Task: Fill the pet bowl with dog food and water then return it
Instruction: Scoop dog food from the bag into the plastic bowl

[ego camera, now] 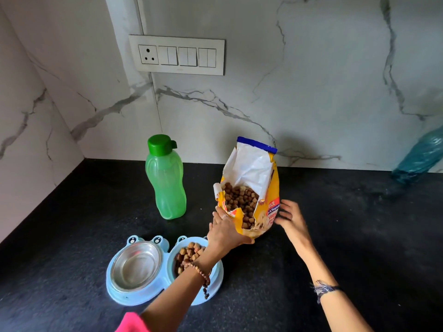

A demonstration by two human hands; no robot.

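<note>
A blue double pet bowl (124,295) with frog eyes sits on the black counter near me. Its left steel dish (136,264) holds no food, and its right dish holds brown kibble (189,252). Just behind it an open yellow dog food bag (254,188) stands upright with kibble showing at its torn mouth. My left hand (225,232) reaches over the kibble dish and grips the bag's lower left side, thumb under the base. My right hand (291,219) has its fingers spread at the bag's right side; whether they touch it is unclear. A green water bottle (166,183) with its cap on stands left of the bag.
The black counter (359,236) meets marble walls at the back and left, forming a corner. A switch panel (177,55) is mounted on the back wall. A teal plastic bag (422,156) lies at the far right against the wall.
</note>
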